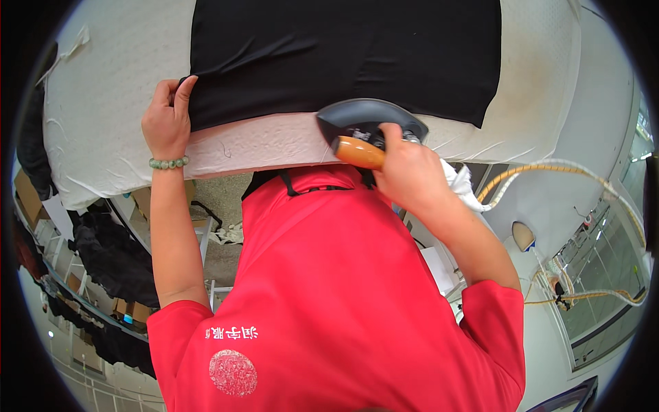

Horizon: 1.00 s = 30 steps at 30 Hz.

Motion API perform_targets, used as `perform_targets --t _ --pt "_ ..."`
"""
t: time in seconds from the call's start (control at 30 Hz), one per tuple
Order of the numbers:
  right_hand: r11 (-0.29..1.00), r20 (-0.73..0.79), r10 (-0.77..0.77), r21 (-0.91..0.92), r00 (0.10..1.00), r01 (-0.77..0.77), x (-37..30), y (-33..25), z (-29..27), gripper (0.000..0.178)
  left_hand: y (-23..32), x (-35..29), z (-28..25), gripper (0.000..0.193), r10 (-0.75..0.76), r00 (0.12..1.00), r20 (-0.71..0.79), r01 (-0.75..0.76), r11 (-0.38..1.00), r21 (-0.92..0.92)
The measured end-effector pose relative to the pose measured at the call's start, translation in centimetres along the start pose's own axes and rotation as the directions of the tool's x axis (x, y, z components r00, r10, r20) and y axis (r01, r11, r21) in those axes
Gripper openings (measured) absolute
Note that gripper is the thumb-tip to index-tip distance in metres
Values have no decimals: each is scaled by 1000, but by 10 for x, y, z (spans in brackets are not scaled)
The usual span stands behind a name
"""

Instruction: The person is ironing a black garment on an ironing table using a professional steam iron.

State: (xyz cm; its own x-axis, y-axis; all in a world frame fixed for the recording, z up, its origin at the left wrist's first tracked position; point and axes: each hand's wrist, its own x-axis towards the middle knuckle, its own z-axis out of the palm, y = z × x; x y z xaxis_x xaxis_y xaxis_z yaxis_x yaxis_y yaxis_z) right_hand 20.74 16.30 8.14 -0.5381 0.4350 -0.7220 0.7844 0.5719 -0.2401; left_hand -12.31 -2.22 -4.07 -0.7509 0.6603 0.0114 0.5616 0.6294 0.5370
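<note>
A black piece of cloth [425,55] lies spread over the white padded ironing table [535,82], with a few creases at its left. My left hand [167,120] pinches the cloth's left edge near its lower corner between thumb and fingers. In my right hand [412,168] is a dark grey iron [364,113], gripped by its orange-brown handle. The iron rests at the cloth's near edge, partly over the pale front of the table. Its underside is hidden.
A white and yellow hose and cord [549,168] loop from the iron to the right. Dark garments [113,254] hang at the left, beside cardboard boxes [130,310]. A second iron-shaped object [523,235] stands at the right, near a glazed panel [611,275].
</note>
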Motion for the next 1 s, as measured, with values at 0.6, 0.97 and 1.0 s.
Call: perform_targets --t 0.6,0.97,1.0 --pt "900 -529 433 295 730 -321 31 341 -130 41 32 -74 -13 30 -440 887 144 462 823 -331" --pt "950 -539 141 311 831 40 21 258 9 32 84 -76 -34 28 -511 860 -9 313 540 -781" --pt "953 -476 134 303 869 19 17 260 3 25 89 -79 -38 28 -490 871 -38 278 555 -784"
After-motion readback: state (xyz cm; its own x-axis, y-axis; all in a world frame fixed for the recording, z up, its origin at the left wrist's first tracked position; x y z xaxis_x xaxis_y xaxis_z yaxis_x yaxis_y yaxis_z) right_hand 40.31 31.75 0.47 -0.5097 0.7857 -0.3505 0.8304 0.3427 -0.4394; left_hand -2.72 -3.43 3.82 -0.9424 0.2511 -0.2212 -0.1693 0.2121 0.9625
